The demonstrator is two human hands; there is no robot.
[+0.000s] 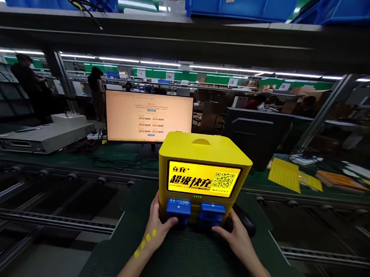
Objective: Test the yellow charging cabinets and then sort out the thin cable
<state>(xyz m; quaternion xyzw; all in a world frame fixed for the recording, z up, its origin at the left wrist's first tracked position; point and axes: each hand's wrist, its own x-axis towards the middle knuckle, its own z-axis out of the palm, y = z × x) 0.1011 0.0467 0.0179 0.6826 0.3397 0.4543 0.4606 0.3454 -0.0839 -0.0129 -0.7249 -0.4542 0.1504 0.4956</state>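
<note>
A yellow power bank charging station [203, 150] stands upright on a dark green mat [193, 260] in front of me. Its front screen [189, 172] is lit, showing black lettering and a QR code. Blue power banks [178, 206] stick out of the slots below, in a left and a right stack. My left hand [158, 232] grips the station's lower left side, its thumb at the left stack; yellow dots mark that wrist. My right hand [237, 234] grips the lower right side, its thumb near the right stack. The other fingers are mostly hidden behind the sides.
Behind the station is a lit monitor [126, 114]. A grey instrument [44, 134] stands left; a black panel [251, 134] and yellow sheets [284, 174] are right. A dark rounded object [245, 220] lies beside my right hand. Roller rails [57, 218] flank the mat. Blue bins [243, 6] sit overhead.
</note>
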